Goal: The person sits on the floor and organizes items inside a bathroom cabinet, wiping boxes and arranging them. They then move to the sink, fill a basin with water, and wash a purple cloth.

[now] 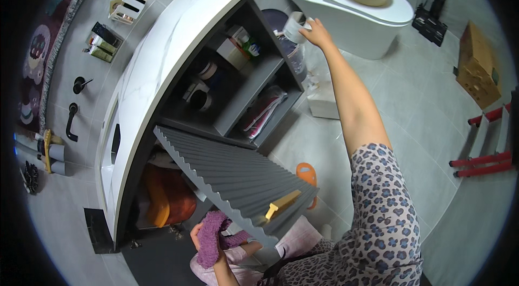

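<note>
- Head view is showing a small white cup (293,25) — round, pale, tilted, raised beside the open grey cabinet shelves (254,83).
- Right hand (316,32) is reaching out at arm's length, fingers curled around the cup's side, gripping it.
- Left hand (201,232) is closing on a purple fuzzy cloth (212,236) — low, under the ribbed grey cabinet door (238,170).
- Cup is sitting well apart from the left hand, near the white toilet (351,10).

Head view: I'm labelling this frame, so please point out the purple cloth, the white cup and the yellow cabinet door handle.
purple cloth (212,234), head view, middle of the hanging fabric.
white cup (293,27), head view, its side wall.
yellow door handle (282,204), head view, middle of the bar.
</note>
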Available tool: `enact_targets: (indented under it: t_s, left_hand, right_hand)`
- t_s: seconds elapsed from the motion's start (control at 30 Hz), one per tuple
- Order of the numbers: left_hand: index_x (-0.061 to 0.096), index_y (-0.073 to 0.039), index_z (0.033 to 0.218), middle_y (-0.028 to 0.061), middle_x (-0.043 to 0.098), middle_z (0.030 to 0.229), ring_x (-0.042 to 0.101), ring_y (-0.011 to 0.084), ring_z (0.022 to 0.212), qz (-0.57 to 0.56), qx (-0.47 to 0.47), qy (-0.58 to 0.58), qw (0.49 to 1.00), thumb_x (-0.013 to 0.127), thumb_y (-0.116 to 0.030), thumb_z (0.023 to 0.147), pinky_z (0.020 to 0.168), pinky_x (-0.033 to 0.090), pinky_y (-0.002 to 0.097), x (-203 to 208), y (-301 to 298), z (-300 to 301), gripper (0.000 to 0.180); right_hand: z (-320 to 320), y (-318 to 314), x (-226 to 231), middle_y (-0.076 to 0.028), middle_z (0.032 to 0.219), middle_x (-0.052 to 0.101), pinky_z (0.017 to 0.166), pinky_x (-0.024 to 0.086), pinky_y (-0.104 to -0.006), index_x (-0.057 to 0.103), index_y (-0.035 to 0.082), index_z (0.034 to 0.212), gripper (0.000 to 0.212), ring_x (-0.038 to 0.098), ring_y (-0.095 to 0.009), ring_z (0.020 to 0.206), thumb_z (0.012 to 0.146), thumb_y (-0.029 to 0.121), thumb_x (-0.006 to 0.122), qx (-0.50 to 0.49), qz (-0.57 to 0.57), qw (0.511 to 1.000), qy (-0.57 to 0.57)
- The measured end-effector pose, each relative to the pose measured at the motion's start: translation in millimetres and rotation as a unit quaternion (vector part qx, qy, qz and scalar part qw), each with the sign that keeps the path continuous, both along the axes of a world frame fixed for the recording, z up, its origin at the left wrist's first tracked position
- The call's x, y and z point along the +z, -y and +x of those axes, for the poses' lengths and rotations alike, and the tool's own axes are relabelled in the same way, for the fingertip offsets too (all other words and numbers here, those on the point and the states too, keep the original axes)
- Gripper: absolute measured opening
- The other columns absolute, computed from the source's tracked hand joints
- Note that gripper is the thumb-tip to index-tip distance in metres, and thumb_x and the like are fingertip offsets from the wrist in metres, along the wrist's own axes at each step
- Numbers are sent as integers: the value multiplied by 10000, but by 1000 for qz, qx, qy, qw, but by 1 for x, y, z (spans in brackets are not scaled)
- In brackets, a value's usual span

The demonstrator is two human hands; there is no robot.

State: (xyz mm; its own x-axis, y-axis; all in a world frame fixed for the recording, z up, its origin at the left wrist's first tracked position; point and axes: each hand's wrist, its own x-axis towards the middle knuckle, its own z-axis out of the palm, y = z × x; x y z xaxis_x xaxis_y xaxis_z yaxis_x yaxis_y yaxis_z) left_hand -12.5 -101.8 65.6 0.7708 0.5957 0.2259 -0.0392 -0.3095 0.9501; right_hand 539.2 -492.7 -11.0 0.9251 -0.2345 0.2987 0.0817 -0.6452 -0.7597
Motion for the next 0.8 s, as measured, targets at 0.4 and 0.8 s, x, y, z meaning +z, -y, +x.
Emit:
enact_targets:
  t_s: [0.4,0.8]
  left_hand:
    - [472,-17,1115,101,570,998,569,130,765,155,46,25,987,585,-101,838,679,477,221,0,7,-14,310]
    - [375,-62,1241,67,496,1162,502,153,1055,-74,-43,15,996,632,-23,773,890,418,282,47,-3,-58,535]
  right_hand:
    - [-230,11,-119,-172,1366,347,899,442,-341,454,72,1264,449,453,-283,1163,835,139,566,28,152,986,57]
    - [-490,54,57,-126,895,620,717,445,-308,503,-12,1185,329,540,-178,777,889,125,460,-73,202,953,212]
